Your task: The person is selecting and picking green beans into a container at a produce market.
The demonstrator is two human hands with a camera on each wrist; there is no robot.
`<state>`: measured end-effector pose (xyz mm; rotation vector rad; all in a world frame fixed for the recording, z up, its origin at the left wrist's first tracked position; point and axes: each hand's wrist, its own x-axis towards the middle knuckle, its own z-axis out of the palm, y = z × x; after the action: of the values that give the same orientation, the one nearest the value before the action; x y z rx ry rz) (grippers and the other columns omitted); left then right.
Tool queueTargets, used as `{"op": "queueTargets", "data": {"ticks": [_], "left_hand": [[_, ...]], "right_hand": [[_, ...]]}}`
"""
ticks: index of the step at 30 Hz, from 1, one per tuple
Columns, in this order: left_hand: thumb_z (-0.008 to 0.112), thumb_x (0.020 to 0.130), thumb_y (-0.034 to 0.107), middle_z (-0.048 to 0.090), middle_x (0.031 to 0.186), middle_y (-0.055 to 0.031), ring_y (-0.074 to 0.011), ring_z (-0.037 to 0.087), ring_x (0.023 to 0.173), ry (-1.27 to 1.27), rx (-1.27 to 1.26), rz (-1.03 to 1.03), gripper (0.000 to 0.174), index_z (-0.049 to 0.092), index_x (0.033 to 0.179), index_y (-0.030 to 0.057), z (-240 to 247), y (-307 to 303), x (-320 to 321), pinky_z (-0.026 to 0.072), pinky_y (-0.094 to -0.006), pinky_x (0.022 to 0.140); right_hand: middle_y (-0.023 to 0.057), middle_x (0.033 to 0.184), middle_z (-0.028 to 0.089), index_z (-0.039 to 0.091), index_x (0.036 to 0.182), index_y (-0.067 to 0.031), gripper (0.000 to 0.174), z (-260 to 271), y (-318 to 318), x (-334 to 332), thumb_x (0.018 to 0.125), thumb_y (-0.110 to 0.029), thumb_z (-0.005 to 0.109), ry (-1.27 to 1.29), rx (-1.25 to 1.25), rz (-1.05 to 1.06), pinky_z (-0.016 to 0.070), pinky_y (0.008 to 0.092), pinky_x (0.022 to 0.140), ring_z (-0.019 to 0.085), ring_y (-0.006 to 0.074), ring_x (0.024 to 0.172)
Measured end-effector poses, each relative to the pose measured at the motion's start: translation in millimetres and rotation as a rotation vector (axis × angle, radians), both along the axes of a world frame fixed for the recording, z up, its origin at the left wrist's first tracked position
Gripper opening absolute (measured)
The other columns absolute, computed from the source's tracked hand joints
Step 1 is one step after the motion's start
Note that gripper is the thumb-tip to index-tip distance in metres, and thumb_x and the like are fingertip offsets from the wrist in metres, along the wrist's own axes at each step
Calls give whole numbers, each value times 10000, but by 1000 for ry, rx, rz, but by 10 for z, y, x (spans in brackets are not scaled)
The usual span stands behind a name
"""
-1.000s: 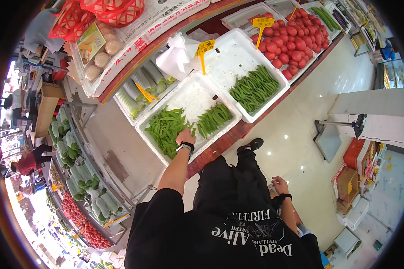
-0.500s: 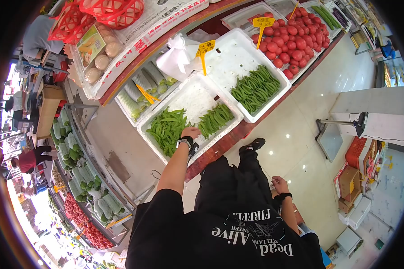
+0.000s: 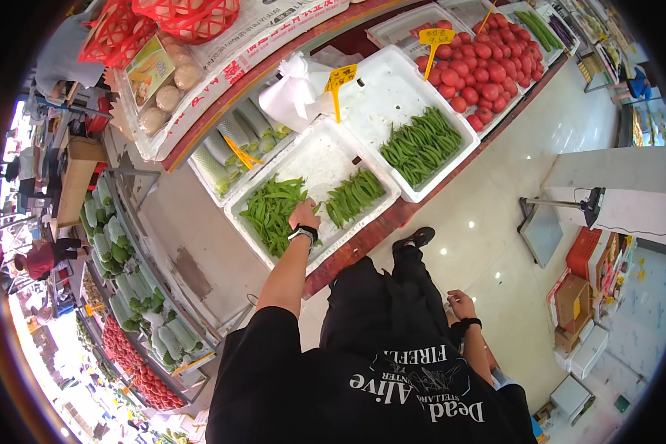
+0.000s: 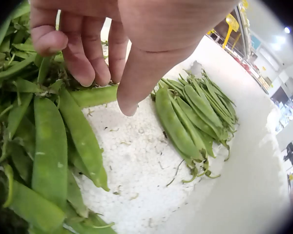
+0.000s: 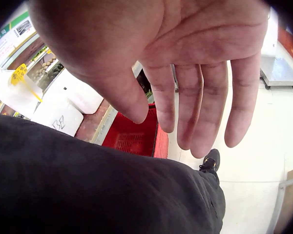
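In the head view, my left hand (image 3: 303, 215) is inside a white foam box (image 3: 324, 152), at the edge of a loose heap of snow peas (image 3: 270, 209). A smaller bunch of snow peas (image 3: 355, 196) lies lined up on the box's other side. Up close in the left wrist view, my fingers hang slightly bent over the heap with the thumb apart. One snow pea pod (image 4: 95, 96) lies right at the fingertips. My right hand (image 5: 200, 63) hangs beside my leg, palm showing, fingers loose, with nothing in it.
Another foam box (image 3: 374, 92) holds thin green pods (image 3: 419, 146); tomatoes (image 3: 488, 70) are piled beyond. Yellow price signs (image 3: 339, 76) and a white plastic bag (image 3: 292, 92) stand behind. A red basket (image 5: 132, 136) is near my leg. A platform scale (image 3: 542, 235) stands on the floor.
My left hand shifted slightly toward the gap between the two groups of snow peas, then back left to the loose heap. The right hand stays at my side.
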<state>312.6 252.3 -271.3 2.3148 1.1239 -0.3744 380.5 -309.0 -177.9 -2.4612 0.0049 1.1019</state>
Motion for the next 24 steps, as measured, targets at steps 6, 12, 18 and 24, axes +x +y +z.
{"op": "queueTargets", "data": {"ticks": [6, 12, 18, 24], "left_hand": [[708, 775, 144, 585, 1039, -107, -309, 616, 976, 44, 117, -103, 182, 611, 928, 129, -191, -49, 9, 516, -444, 799], [701, 804, 170, 639, 924, -109, -306, 623, 936, 1, 110, -83, 137, 604, 884, 115, 147, -53, 28, 515, -435, 761], [728, 803, 227, 680, 739, -59, -251, 654, 665, -432, 9, 213, 205, 602, 914, 109, -155, 129, -153, 519, -390, 625], [769, 788, 164, 694, 882, -91, -165, 672, 720, -567, -243, 328, 330, 601, 1041, 36, 275, 142, -79, 540, -318, 639]], "right_hand": [[123, 881, 707, 674, 1102, -57, 241, 26, 11, 14, 905, -179, 609, 16, 15, -47, 544, 319, 723, 689, 201, 749], [124, 880, 709, 672, 1094, -44, 227, 40, 12, -18, 905, -153, 610, 16, 10, -25, 545, 318, 717, 691, 200, 742], [126, 878, 709, 670, 1093, -35, 224, -30, 10, -27, 905, -141, 608, 11, 18, 6, 545, 318, 714, 694, 198, 745], [125, 874, 709, 667, 1097, -35, 233, -10, 54, -18, 901, -146, 606, 11, 46, 10, 545, 319, 719, 695, 201, 748]]}}
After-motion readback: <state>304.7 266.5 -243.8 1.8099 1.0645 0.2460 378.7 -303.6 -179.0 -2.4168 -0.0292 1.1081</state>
